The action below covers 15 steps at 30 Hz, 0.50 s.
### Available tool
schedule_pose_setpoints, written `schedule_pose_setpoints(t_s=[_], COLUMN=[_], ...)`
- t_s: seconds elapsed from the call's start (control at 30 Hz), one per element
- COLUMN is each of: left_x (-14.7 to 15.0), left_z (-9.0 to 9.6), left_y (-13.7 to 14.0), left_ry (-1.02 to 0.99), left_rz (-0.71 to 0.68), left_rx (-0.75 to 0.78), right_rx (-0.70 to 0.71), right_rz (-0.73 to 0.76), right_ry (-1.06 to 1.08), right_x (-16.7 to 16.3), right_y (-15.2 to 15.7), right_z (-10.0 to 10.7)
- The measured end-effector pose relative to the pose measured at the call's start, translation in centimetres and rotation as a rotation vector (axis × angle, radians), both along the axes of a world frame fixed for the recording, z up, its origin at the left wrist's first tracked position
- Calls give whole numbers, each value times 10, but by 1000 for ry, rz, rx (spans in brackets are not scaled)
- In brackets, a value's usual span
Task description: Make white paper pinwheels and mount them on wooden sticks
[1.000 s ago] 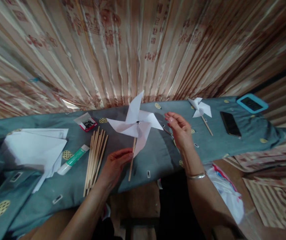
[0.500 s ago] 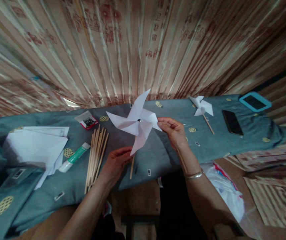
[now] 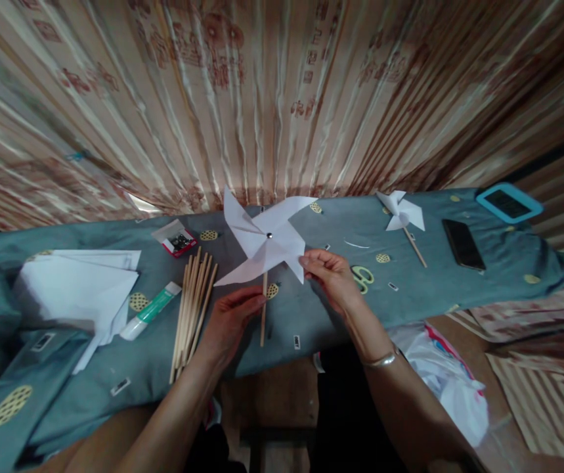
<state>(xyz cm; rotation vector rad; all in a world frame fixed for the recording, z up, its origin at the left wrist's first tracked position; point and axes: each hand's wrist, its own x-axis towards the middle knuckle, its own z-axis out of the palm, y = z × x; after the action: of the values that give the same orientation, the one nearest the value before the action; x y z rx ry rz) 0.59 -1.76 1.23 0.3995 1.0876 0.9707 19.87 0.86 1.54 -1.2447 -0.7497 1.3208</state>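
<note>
A white paper pinwheel (image 3: 269, 246) is held up over the cloth-covered table, with a shiny pin at its centre and a thin wooden stick (image 3: 263, 322) below. My left hand (image 3: 232, 322) pinches that stick under the blades. The fingers of my right hand (image 3: 328, 272) are closed at the edge of the right-hand blade. Beside my left hand lies a bundle of wooden sticks (image 3: 194, 305). Green-handled scissors (image 3: 363, 279) rest just behind my right hand, partly hidden by it.
Left on the table (image 3: 282, 358) are white paper sheets (image 3: 85, 279), a glue tube (image 3: 151, 311) and an open red box of pins (image 3: 178, 242). Rightward lie another pinwheel (image 3: 402, 213), a phone (image 3: 463, 244) and a blue-framed device (image 3: 509, 202). A plastic bag (image 3: 452, 387) sits below.
The pinwheel's blades have turned about the pin. My right hand has moved slightly down and left, uncovering the scissors. My left hand stays on the stick.
</note>
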Motion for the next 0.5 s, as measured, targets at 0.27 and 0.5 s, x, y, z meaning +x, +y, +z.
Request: schedule_pose_setpoints(t_s=[0.27, 0.5], left_x=[1, 0], left_z=[-4, -7], left_y=[1, 2], left_ry=[30, 29], left_rz=[47, -20], left_rx=[30, 106], right_rx=[-83, -106], right_rz=[162, 258], right_ry=[60, 79], right_x=[-16, -29], right_y=[-11, -15], right_z=[1, 4])
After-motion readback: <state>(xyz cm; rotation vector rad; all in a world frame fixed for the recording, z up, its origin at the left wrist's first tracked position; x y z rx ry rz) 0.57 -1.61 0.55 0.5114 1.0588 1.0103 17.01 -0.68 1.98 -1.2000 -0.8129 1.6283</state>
